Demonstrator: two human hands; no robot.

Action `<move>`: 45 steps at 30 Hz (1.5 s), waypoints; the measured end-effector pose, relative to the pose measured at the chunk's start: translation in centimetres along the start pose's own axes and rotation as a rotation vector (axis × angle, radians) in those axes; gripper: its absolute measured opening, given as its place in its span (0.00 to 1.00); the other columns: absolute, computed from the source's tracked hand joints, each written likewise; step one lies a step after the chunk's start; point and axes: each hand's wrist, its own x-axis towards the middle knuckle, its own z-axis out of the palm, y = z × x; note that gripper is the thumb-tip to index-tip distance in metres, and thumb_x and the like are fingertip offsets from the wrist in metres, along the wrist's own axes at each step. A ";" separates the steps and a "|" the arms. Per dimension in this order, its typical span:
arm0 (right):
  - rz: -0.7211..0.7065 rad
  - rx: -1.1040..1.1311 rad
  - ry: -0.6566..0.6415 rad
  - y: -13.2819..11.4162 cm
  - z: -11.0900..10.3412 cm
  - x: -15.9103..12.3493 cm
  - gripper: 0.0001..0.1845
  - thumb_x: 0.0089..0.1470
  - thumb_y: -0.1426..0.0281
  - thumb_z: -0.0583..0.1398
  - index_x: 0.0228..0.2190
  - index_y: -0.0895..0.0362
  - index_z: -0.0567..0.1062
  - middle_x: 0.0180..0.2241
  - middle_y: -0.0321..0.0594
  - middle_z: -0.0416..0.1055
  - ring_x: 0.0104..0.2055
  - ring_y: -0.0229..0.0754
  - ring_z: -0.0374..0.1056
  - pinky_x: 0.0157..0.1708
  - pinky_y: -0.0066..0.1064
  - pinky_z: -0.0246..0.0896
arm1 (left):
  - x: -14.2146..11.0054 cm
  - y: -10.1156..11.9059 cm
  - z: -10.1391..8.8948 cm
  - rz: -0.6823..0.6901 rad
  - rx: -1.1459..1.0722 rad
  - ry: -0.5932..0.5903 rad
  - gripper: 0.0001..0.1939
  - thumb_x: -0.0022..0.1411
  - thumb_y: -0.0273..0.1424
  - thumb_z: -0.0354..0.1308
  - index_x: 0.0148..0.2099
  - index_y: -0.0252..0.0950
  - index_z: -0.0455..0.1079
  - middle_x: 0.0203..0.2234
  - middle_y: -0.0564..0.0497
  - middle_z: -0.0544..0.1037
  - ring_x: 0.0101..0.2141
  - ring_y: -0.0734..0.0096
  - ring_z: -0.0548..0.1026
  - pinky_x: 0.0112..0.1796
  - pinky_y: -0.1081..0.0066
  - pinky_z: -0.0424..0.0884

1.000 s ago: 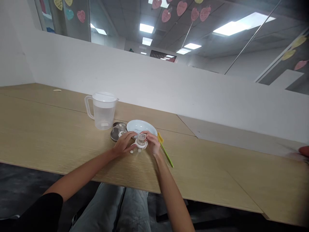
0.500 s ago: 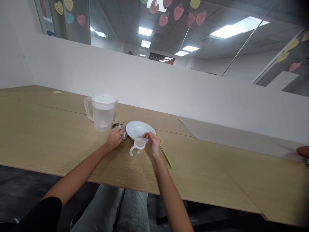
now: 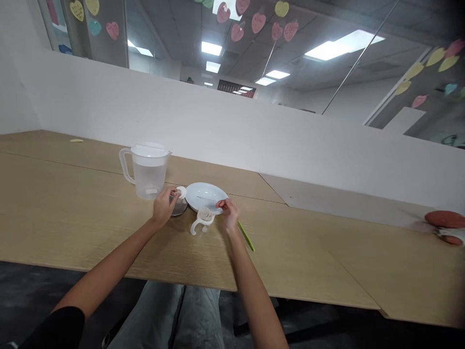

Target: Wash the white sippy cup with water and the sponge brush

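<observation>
Nearest the camera, the person's grey trousered legs (image 3: 170,315) are showing below the table edge, and a black sleeve (image 3: 54,329) is cut off at the lower left. The left hand (image 3: 165,206) is reaching forward with its fingers (image 3: 173,193) closed in a pinch on a small white disc (image 3: 181,192), which is partly hidden by the fingertips. Just beneath that hand, a round metal dish (image 3: 178,208) is sitting on the table, mostly covered by the hand and disc.

The right hand (image 3: 229,214) is resting beside a white plate (image 3: 205,196), its fingers (image 3: 221,205) loosely curled at the plate's near rim. Whether they are gripping anything cannot be made out. A white two-handled ring (image 3: 201,220) is lying on the table just left of the right hand, touching the plate's near edge. A slim green handle (image 3: 247,237) is lying to the right, its far end hidden behind the right hand.

Farther left, a clear plastic jug (image 3: 147,178) with a white lid is standing upright. The light wood table (image 3: 308,242) is stretching away to a white partition (image 3: 218,111). A blurred reddish object (image 3: 445,219) is cut off at the right edge, too unclear to identify. Beyond the partition, heart-shaped paper notes (image 3: 257,23) are hanging on glass beneath ceiling lights (image 3: 327,51).
</observation>
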 end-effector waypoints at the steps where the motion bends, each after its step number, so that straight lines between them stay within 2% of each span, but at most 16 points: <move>1: -0.016 -0.014 0.029 0.0 0.0 -0.1 0.19 0.46 0.54 0.60 0.17 0.56 0.69 0.19 0.34 0.66 0.26 0.38 0.63 0.32 0.31 0.58 | 0.1 0.4 -0.2 0.023 -0.025 0.059 0.12 0.65 0.38 0.52 0.42 0.35 0.68 0.34 0.48 0.75 0.35 0.67 0.73 0.39 0.67 0.69; 5: -0.150 -0.186 0.111 -0.6 0.2 -0.8 0.18 0.48 0.53 0.59 0.24 0.56 0.71 0.24 0.36 0.69 0.31 0.40 0.65 0.37 0.33 0.60 | 0.0 2.1 -0.4 0.197 -0.119 0.213 0.08 0.64 0.35 0.54 0.40 0.36 0.67 0.34 0.49 0.75 0.39 0.68 0.73 0.42 0.68 0.69; 8: -0.340 -0.382 0.062 -1.2 0.3 -1.7 0.16 0.50 0.55 0.58 0.31 0.54 0.73 0.31 0.39 0.72 0.37 0.43 0.67 0.43 0.37 0.61 | -0.6 3.3 -0.4 0.324 -0.152 0.257 0.05 0.64 0.32 0.56 0.41 0.37 0.67 0.36 0.49 0.75 0.41 0.68 0.74 0.44 0.67 0.70; 10: -0.500 -0.498 0.003 -1.4 0.4 -2.3 0.17 0.49 0.56 0.59 0.35 0.54 0.74 0.36 0.43 0.73 0.41 0.47 0.68 0.46 0.42 0.60 | -1.1 4.2 -0.5 0.375 -0.159 0.240 0.04 0.64 0.31 0.55 0.41 0.37 0.66 0.38 0.48 0.76 0.43 0.68 0.74 0.45 0.65 0.71; 13: -0.718 -0.636 -0.119 -1.2 0.6 -3.0 0.24 0.43 0.53 0.63 0.40 0.53 0.72 0.43 0.48 0.73 0.48 0.54 0.68 0.51 0.50 0.57 | -1.9 5.5 -0.7 0.437 -0.195 0.169 0.04 0.64 0.31 0.54 0.41 0.38 0.66 0.41 0.47 0.76 0.44 0.67 0.75 0.45 0.64 0.73; 16: -0.829 -0.758 -0.242 -0.6 0.8 -3.3 0.26 0.40 0.51 0.64 0.40 0.50 0.72 0.48 0.47 0.72 0.52 0.54 0.66 0.53 0.52 0.56 | -2.5 6.4 -0.9 0.531 -0.281 0.111 0.04 0.64 0.29 0.54 0.42 0.38 0.65 0.40 0.46 0.77 0.43 0.68 0.76 0.42 0.66 0.75; 19: -0.912 -0.846 -0.294 -0.3 0.8 -3.4 0.21 0.46 0.54 0.63 0.40 0.48 0.72 0.48 0.46 0.72 0.54 0.50 0.66 0.54 0.49 0.57 | -2.8 6.8 -0.9 0.562 -0.367 0.087 0.07 0.63 0.26 0.55 0.44 0.38 0.65 0.40 0.45 0.77 0.43 0.68 0.76 0.41 0.66 0.75; 23: -0.956 -0.888 -0.327 0.1 0.5 -3.4 0.18 0.51 0.55 0.61 0.41 0.50 0.71 0.48 0.47 0.73 0.55 0.48 0.66 0.55 0.50 0.59 | -3.3 6.6 -0.7 0.461 -0.454 0.003 0.06 0.65 0.27 0.52 0.45 0.39 0.63 0.40 0.44 0.78 0.42 0.65 0.77 0.40 0.64 0.76; 27: -0.973 -0.883 -0.357 0.7 0.2 -3.6 0.17 0.53 0.55 0.60 0.41 0.51 0.70 0.46 0.47 0.73 0.52 0.48 0.68 0.52 0.50 0.62 | -3.8 6.6 -0.2 0.274 -0.608 -0.072 0.05 0.66 0.29 0.51 0.44 0.39 0.62 0.43 0.44 0.77 0.42 0.66 0.77 0.42 0.63 0.75; 30: -1.121 -0.843 -0.308 0.8 0.5 -3.9 0.15 0.54 0.58 0.60 0.42 0.50 0.69 0.46 0.47 0.72 0.51 0.47 0.68 0.50 0.49 0.64 | -4.0 7.0 0.2 0.096 -0.792 -0.103 0.03 0.67 0.31 0.50 0.43 0.39 0.62 0.44 0.44 0.78 0.42 0.66 0.78 0.41 0.65 0.75; 34: -1.267 -0.826 -0.265 0.2 1.2 -4.0 0.15 0.55 0.61 0.58 0.44 0.50 0.68 0.48 0.49 0.70 0.52 0.49 0.66 0.47 0.49 0.65 | -3.7 7.6 0.2 -0.105 -0.872 -0.139 0.08 0.66 0.38 0.50 0.39 0.39 0.62 0.34 0.48 0.79 0.39 0.64 0.78 0.38 0.65 0.74; 39: -1.283 -0.843 -0.279 0.0 1.3 -3.9 0.15 0.57 0.64 0.56 0.46 0.51 0.67 0.48 0.51 0.68 0.52 0.50 0.66 0.44 0.47 0.68 | -2.7 8.5 -0.2 -0.338 -0.990 -0.190 0.14 0.62 0.44 0.55 0.35 0.38 0.63 0.22 0.56 0.71 0.26 0.74 0.72 0.28 0.73 0.70; 42: -1.235 -0.860 -0.324 0.3 1.1 -3.9 0.14 0.57 0.63 0.56 0.45 0.52 0.69 0.47 0.51 0.68 0.51 0.50 0.66 0.44 0.48 0.68 | -2.1 9.0 -0.3 -0.445 -1.140 -0.265 0.18 0.58 0.46 0.59 0.33 0.36 0.63 0.22 0.56 0.70 0.25 0.76 0.71 0.28 0.75 0.70; 45: -1.141 -0.891 -0.377 0.4 0.8 -3.8 0.12 0.56 0.61 0.56 0.42 0.51 0.71 0.45 0.50 0.69 0.49 0.49 0.67 0.44 0.48 0.69 | -1.7 9.0 -0.5 -0.473 -1.174 -0.325 0.19 0.57 0.46 0.60 0.32 0.36 0.62 0.23 0.54 0.72 0.26 0.75 0.72 0.29 0.73 0.71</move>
